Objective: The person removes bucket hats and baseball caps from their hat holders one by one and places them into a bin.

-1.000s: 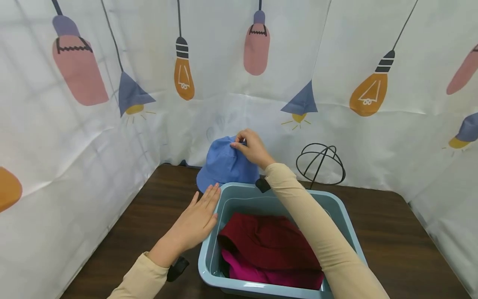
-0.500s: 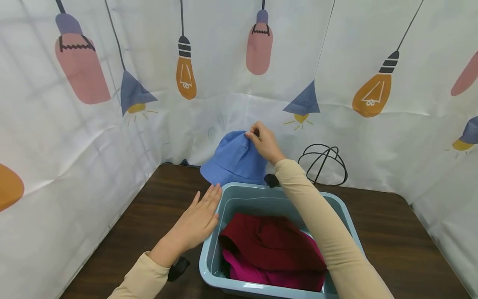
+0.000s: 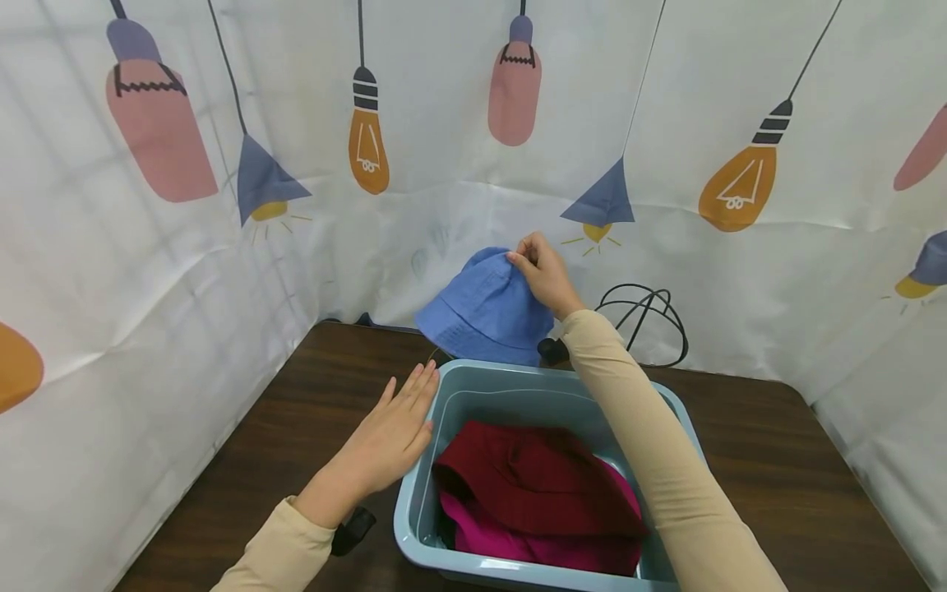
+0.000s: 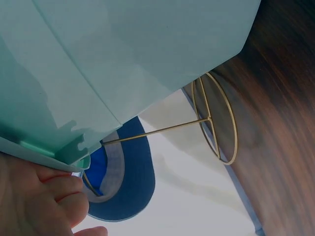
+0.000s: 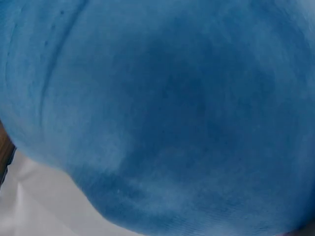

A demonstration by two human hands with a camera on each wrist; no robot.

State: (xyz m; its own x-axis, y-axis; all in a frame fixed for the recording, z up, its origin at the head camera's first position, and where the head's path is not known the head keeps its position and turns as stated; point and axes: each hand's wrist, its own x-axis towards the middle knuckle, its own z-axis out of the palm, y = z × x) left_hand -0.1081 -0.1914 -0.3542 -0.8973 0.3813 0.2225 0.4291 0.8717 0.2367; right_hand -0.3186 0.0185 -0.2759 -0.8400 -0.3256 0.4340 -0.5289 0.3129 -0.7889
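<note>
My right hand [image 3: 543, 275] pinches the crown of a blue bucket hat [image 3: 484, 304] above the bin's far rim; the hat tilts, brim down to the left. In the left wrist view, the hat's underside [image 4: 140, 172] shows, with a thin metal wire stand [image 4: 157, 130] reaching into it. The blue cloth [image 5: 172, 108] fills most of the right wrist view. My left hand [image 3: 385, 436] rests with straight fingers against the left rim of a light blue plastic bin [image 3: 533, 571]. Inside lie a dark red bucket hat [image 3: 540, 485] and, beneath it, a magenta cloth piece [image 3: 518, 547].
A black wire stand with a domed top [image 3: 650, 296] stands behind the bin at the right, partly behind my right forearm. The dark wooden table [image 3: 784, 460] backs onto a white curtain [image 3: 444, 222] printed with lamps.
My right hand has moved up and to the right, drawing the blue bucket hat with it. Part of the wire stand now shows below the brim. My left hand has stayed in place.
</note>
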